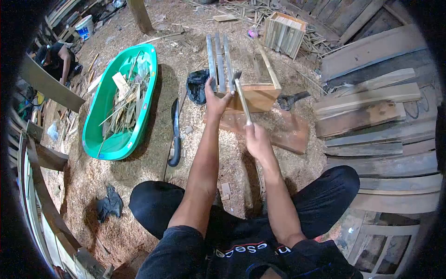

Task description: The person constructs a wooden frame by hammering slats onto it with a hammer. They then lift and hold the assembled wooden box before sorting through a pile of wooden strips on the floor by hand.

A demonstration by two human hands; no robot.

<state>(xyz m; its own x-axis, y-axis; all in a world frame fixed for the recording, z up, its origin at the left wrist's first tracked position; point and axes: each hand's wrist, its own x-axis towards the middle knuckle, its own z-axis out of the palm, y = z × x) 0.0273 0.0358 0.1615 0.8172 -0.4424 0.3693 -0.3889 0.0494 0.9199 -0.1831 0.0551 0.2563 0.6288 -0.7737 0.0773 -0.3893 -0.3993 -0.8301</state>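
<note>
My right hand [258, 139] is closed round the pale wooden handle of a hammer [243, 100], its dark head over the near end of the right slat. My left hand [217, 101] spans the near ends of several narrow grey wooden slats [218, 63], thumb on the right and fingers on the left, gripping them at the crate. The slats run away from me across a partly built wooden crate [253, 98], whose near board faces me. Under and beside the crate lies a reddish-brown plank [288, 132]. Nails, if any, are too small to make out.
Left of my arm lies a machete [176, 132], with a black plastic bag [197, 87] beyond it. A green tub [151, 104] holds wood scraps. A slatted crate [283, 37] stands at the back; boards [371, 100] line the right. Another person [58, 58] crouches far left.
</note>
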